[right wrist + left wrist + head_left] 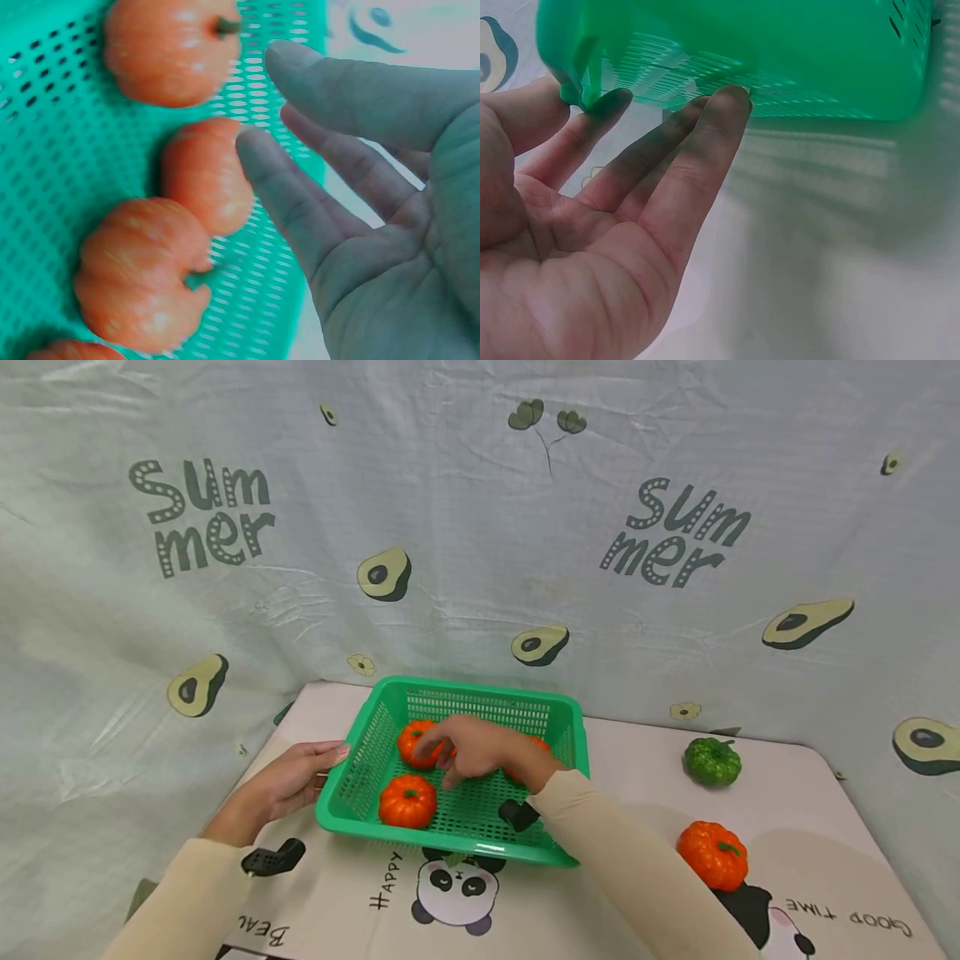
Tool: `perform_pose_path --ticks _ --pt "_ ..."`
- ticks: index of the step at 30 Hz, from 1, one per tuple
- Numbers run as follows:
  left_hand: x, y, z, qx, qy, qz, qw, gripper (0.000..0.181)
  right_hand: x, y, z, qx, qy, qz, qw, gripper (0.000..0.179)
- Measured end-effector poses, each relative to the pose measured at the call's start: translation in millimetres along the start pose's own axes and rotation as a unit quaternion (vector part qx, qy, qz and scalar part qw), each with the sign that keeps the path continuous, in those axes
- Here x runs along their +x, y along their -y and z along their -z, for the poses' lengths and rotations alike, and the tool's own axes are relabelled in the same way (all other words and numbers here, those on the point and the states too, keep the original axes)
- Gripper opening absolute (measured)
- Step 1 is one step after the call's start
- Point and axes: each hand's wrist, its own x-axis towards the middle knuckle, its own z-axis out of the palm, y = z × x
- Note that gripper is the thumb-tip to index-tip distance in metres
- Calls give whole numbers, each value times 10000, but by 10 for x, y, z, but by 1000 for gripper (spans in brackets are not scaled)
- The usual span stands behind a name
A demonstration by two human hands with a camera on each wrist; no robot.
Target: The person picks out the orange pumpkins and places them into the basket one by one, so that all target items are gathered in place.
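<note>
A green plastic basket (450,850) with slotted sides holds several small orange pumpkins. One pumpkin (407,802) sits at the front left and another (415,739) at the back left; my right hand partly covers the others. At the basket's left side, my left hand (296,777) pinches the rim between thumb and forefinger, its other fingers reaching under the green wall (810,60) in the left wrist view. My right hand (476,747) hangs over the basket with fingers loosely bent, holding nothing. In the right wrist view its fingertips are close to a middle pumpkin (206,176).
On the table (630,768) right of the basket lie a green pumpkin (712,762) towards the back and an orange pumpkin (712,856) nearer the front. A pale curtain (465,502) printed with avocados hangs right behind the table. Panda drawings (457,889) decorate the tabletop.
</note>
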Motion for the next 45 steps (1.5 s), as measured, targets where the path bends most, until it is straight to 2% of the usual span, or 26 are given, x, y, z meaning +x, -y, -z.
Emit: perform_pose_path --ticks 6,12,23,30,37,45 --pt "-18 10 31 59 -60 39 10000 69 -239 54 175 579 -169 432 9972 44" --pt "-31 37 53 117 -139 74 9998 69 -437 66 248 709 -323 632 9950 37" --pt "-38 21 25 -7 -179 88 9998 67 -866 -59 288 1056 -569 510 9915 34" --pt "-24 -4 -2 -76 -91 35 9999 67 -1187 -244 244 1193 -617 523 9896 31" --pt "-15 12 -15 -80 -61 41 9999 67 -1464 -423 226 1373 -684 332 9876 29" --pt "-7 5 -38 -71 -116 45 9999 66 -1769 -588 213 1371 -742 260 9874 28"
